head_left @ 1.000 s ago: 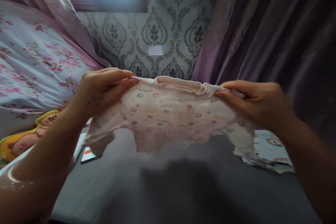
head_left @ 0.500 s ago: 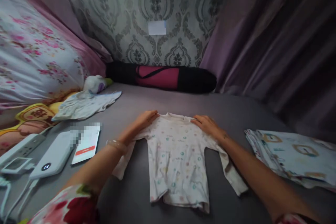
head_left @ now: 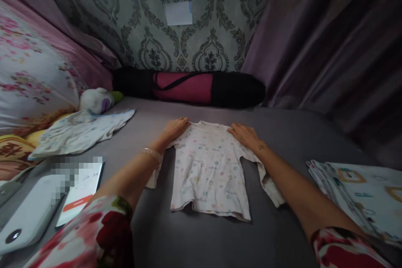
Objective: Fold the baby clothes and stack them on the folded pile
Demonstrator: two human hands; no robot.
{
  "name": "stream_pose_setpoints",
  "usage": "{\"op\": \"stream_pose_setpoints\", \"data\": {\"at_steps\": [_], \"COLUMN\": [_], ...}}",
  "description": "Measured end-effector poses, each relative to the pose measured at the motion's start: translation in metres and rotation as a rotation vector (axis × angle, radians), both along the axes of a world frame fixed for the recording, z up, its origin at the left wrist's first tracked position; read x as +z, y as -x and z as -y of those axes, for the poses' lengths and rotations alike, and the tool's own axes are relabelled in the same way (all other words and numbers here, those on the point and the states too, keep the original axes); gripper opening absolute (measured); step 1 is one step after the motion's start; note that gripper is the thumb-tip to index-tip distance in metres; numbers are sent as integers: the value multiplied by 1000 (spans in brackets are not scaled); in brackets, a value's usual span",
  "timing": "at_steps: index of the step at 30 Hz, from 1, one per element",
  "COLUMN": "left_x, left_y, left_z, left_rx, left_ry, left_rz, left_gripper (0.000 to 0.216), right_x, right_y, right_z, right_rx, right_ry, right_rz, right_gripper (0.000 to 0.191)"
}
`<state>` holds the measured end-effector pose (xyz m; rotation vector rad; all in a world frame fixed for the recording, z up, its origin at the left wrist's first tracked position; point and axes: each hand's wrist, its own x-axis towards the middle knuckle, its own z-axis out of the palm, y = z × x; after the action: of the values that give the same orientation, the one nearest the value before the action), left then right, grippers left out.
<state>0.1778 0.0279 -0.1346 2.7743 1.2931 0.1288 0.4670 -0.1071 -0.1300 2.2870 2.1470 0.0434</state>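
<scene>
A small white long-sleeved baby shirt (head_left: pixel 210 167) with a tiny coloured print lies spread on the grey sheet, neckline away from me and hem towards me. My left hand (head_left: pixel 176 129) is closed on its left shoulder, and my right hand (head_left: pixel 243 135) pinches the opposite shoulder. Both sleeves run down beneath or beside my forearms, so parts of them are hidden. Wrinkles cross the lower front, and the hem is slightly uneven.
A folded printed cloth (head_left: pixel 361 197) lies at right. On the left are a phone (head_left: pixel 83 192), a white power bank (head_left: pixel 31 209), another small garment (head_left: pixel 81 132) and a plush toy (head_left: pixel 97 100). A black and pink long bag (head_left: pixel 185 88) rests along the wall.
Both hands have drawn the shirt away from me, up the bed. Its front and hem lie flatter than before. The camera view has also shifted.
</scene>
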Motion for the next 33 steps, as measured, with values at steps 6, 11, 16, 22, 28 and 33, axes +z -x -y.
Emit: {"op": "stream_pose_setpoints", "data": {"at_steps": [6, 11, 16, 22, 28, 33], "left_x": [2, 1, -12, -34, -16, -2], "left_y": [-16, -42, -58, -63, -52, -40], "left_z": [-4, 4, 11, 10, 14, 50], "left_rx": [1, 37, 125, 182, 106, -63], "left_ry": [57, 144, 115, -76, -111, -174], "left_rz": [75, 168, 217, 198, 112, 162], "left_gripper": [27, 32, 32, 36, 40, 39], "right_x": [1, -6, -19, -32, -16, -15], "right_y": [7, 24, 34, 50, 46, 60], "right_z": [-30, -51, -49, -39, -35, -9], "right_rx": [72, 43, -130, -223, -198, -37], "right_ry": [44, 61, -70, -289, -178, -216], "right_rz": [-230, -331, -329, -209, -254, -199], "right_gripper": [36, 33, 33, 35, 40, 46]}}
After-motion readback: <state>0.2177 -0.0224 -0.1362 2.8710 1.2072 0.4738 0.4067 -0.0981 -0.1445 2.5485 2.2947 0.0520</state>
